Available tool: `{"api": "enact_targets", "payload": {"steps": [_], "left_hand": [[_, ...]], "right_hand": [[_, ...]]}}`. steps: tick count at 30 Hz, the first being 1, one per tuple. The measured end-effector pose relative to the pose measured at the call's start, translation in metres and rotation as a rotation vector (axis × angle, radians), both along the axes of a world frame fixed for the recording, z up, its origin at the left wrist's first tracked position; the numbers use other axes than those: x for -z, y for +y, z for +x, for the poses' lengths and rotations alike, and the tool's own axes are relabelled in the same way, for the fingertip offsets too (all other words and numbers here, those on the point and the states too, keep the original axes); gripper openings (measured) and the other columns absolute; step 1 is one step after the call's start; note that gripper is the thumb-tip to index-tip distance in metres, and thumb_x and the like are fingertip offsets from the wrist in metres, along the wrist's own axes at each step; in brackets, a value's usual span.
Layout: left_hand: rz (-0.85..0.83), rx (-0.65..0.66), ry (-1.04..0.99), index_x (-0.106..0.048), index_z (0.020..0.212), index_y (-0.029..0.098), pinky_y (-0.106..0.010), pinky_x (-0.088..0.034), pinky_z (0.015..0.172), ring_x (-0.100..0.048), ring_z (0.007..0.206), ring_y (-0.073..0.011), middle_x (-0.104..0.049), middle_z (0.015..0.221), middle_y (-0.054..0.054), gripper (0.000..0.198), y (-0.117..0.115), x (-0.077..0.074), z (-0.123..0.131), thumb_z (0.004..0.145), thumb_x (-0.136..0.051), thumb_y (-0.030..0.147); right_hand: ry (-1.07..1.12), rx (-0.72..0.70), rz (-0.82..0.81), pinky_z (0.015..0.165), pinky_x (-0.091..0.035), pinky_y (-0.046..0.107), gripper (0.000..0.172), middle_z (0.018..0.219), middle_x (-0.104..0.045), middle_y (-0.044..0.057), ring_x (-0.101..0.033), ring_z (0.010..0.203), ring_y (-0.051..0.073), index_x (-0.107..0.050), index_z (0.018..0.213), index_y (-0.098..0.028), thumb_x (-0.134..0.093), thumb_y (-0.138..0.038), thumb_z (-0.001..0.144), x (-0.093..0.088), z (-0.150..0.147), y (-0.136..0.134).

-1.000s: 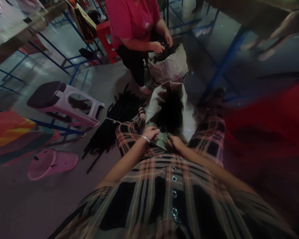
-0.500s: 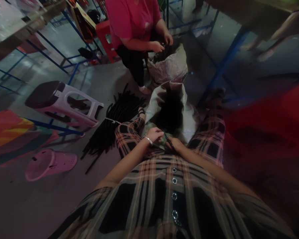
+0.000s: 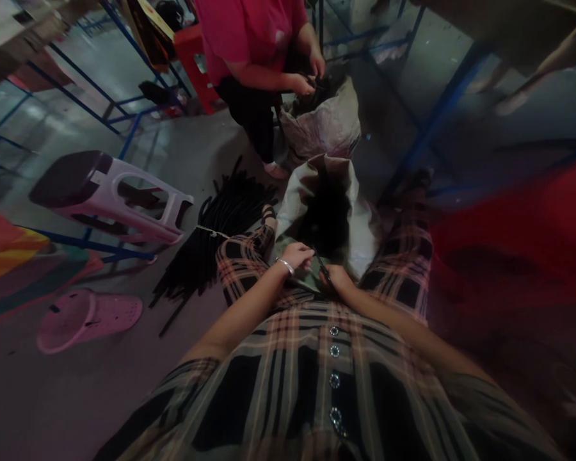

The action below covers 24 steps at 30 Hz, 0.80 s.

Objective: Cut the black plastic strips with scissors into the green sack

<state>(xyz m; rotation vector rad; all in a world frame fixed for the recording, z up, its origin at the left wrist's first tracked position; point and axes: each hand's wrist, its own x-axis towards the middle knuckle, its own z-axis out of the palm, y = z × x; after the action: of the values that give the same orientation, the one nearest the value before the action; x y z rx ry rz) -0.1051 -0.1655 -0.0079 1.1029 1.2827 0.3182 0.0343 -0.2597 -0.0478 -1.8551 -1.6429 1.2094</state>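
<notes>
Over the near edge of a pale woven sack, my left hand is closed in a pinch. What its fingertips hold is too small and dark to make out. My right hand is wrapped round a dark, slim tool that looks like scissors, its tip angled up towards my left fingertips. A dark mass lies inside the sack, which stands between my knees. Greenish cloth lies beneath my hands.
A bundle of black tubes tied with a cord lies left of my leg. Beyond it are a stool and a pink basket. Opposite, a person in a pink top works over another sack. Red material is at right.
The view has shifted slightly, so the stool and basket sit further left. My hands remain close together over the sack, with more of the dark tool showing between them.
</notes>
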Motion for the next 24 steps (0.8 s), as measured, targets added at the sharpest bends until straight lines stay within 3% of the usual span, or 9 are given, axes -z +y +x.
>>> {"api": "enact_targets", "payload": {"steps": [6,11,14,17,21,24], "left_hand": [[-0.008,-0.135,-0.039,-0.056,0.091,0.01,-0.019,-0.047,0.046,-0.053,0.044,-0.0059,-0.057,0.058,0.002,0.026,0.008,0.008,0.005,0.074,-0.066,0.027],[0.012,-0.254,-0.128,-0.051,0.114,0.012,-0.02,-0.051,0.055,-0.06,0.061,-0.0075,-0.064,0.087,-0.007,0.043,0.015,0.012,0.0,0.075,-0.064,0.026],[0.048,-0.273,-0.131,-0.054,0.109,0.011,-0.019,-0.049,0.051,-0.06,0.06,-0.0076,-0.064,0.091,-0.008,0.038,0.014,0.014,-0.011,0.074,-0.063,0.025],[0.085,-0.298,-0.121,-0.058,0.097,0.01,-0.018,-0.046,0.048,-0.058,0.054,-0.0075,-0.064,0.077,-0.004,0.031,0.008,0.01,-0.028,0.071,-0.064,0.027],[0.255,-0.342,-0.111,-0.059,0.081,0.01,-0.017,-0.042,0.043,-0.052,0.045,-0.0057,-0.058,0.06,0.001,0.028,0.004,-0.007,-0.057,0.067,-0.065,0.033],[0.376,-0.406,-0.067,-0.058,0.074,0.011,-0.016,-0.038,0.04,-0.049,0.042,-0.0048,-0.055,0.056,0.002,0.028,0.005,-0.026,-0.083,0.069,-0.063,0.039]], "right_hand": [[0.001,0.08,0.016,0.05,-0.031,0.02,0.021,0.057,-0.054,0.002,-0.045,0.051,0.01,-0.057,0.066,-0.014,-0.046,-0.028,0.074,0.015,0.0,0.003],[-0.026,0.095,0.137,0.056,-0.035,0.021,0.03,0.066,-0.057,0.004,-0.049,0.059,0.012,-0.056,0.073,-0.014,-0.04,-0.038,0.081,0.016,0.002,0.003],[-0.005,0.114,0.188,0.058,-0.036,0.02,0.032,0.067,-0.056,0.004,-0.049,0.061,0.011,-0.054,0.072,-0.015,-0.039,-0.041,0.082,0.011,0.003,0.002],[0.056,0.134,0.244,0.056,-0.035,0.019,0.034,0.066,-0.054,0.003,-0.047,0.06,0.011,-0.052,0.07,-0.015,-0.038,-0.043,0.082,0.004,0.005,0.0],[0.161,0.157,0.277,0.055,-0.036,0.019,0.034,0.062,-0.05,0.0,-0.045,0.058,0.01,-0.048,0.07,-0.017,-0.04,-0.047,0.082,-0.01,0.007,-0.006],[0.203,0.18,0.309,0.056,-0.038,0.021,0.032,0.063,-0.052,0.0,-0.047,0.058,0.011,-0.05,0.073,-0.017,-0.042,-0.048,0.081,-0.03,0.012,-0.009]]}}
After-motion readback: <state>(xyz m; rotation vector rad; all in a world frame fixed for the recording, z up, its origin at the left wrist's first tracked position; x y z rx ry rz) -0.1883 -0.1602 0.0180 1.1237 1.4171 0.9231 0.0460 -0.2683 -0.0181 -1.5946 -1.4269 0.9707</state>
